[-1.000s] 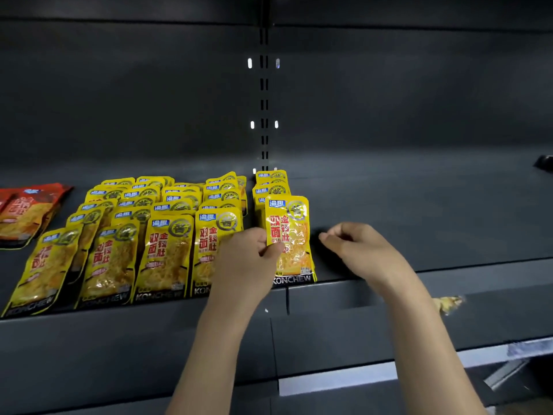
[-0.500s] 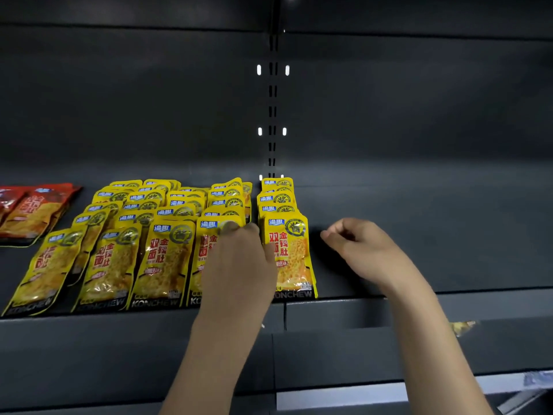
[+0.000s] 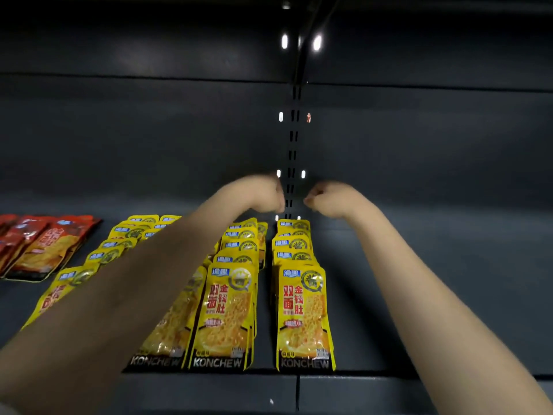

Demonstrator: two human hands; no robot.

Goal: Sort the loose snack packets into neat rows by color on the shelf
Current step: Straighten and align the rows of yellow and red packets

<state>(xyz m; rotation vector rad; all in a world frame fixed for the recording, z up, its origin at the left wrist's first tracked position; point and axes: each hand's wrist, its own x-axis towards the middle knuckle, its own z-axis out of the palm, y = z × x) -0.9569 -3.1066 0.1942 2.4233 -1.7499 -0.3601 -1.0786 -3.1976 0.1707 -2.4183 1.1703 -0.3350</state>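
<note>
Yellow snack packets lie in several overlapping rows on the dark shelf (image 3: 419, 295). The rightmost yellow row (image 3: 302, 313) runs from the front edge to the back wall, with another yellow row (image 3: 227, 310) to its left. Both my arms reach deep over the shelf. My left hand (image 3: 263, 193) and my right hand (image 3: 326, 199) hover close together just above the rear end of the rightmost row, knuckles up and fingers curled. I see no packet in either hand. My left forearm hides much of the left yellow rows (image 3: 119, 244).
Red packets (image 3: 45, 244) lie in a stack at the far left of the shelf. A slotted upright (image 3: 292, 139) runs up the back wall between my hands. The shelf right of the yellow rows is bare dark metal. The front lip (image 3: 389, 390) is below.
Both hands left the front packet of the rightmost row and moved to the back of the shelf. My left hand let go of that packet. The camera came closer.
</note>
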